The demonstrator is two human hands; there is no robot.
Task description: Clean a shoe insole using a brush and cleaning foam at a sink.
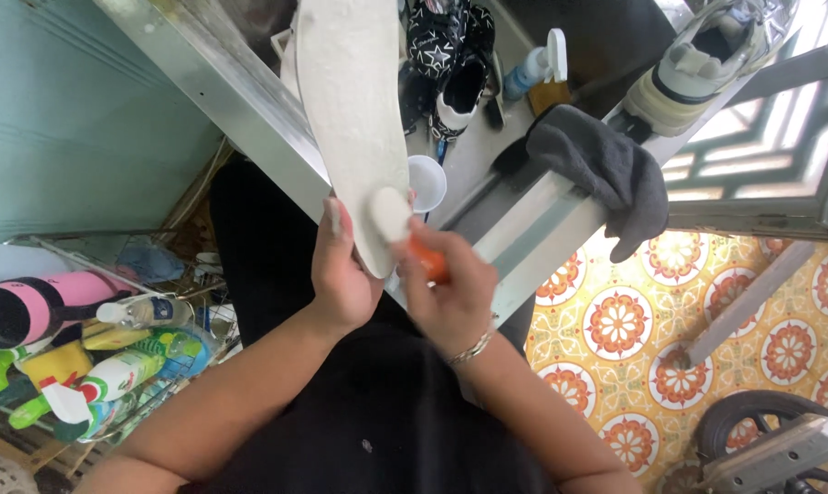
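Note:
My left hand (341,270) grips the near end of a long white shoe insole (354,101) that is covered in foam and points away from me. My right hand (446,288) holds an orange-handled brush (425,258), and its white foamy head (388,215) rests on the insole's near end. Just behind the brush a small white cup (427,181) stands on the metal-edged table (533,229).
A dark grey cloth (606,169) hangs over the table edge. A black star-patterned shoe (450,55), a spray bottle (537,64) and a white sneaker (697,64) sit on the table. At left stands a rack with bottles (112,366) and a pink flask (39,306). Patterned floor tiles (615,329) lie at right.

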